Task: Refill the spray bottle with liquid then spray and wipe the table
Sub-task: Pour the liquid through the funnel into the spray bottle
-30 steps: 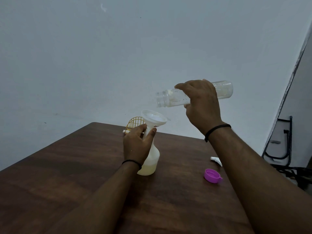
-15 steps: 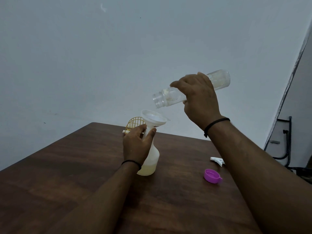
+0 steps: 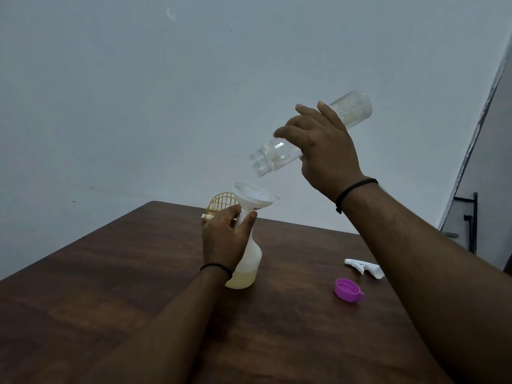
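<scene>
A dark wooden worktop [image 3: 116,286] stands against a plain pale wall. Near its middle stands a white spray bottle [image 3: 248,261], its nozzle off, with pale yellow liquid filling roughly its bottom part. A white funnel [image 3: 253,195] sits in the bottle's neck. The left hand [image 3: 225,239] is curled around the neck just below the funnel, thumb on one side and fingers on the other.

Above and to the right of the funnel, the right hand [image 3: 322,145] is wrapped around the middle of a clear plastic bottle [image 3: 352,109], tilted with its open mouth pointing down toward the funnel but not touching it. The clear bottle looks nearly empty.

On the worktop to the right lie a purple cap [image 3: 347,290] and, just behind it, the white spray nozzle [image 3: 363,268], partly hidden by the right forearm. A yellow wire rack [image 3: 221,203] stands behind the funnel at the far edge.
</scene>
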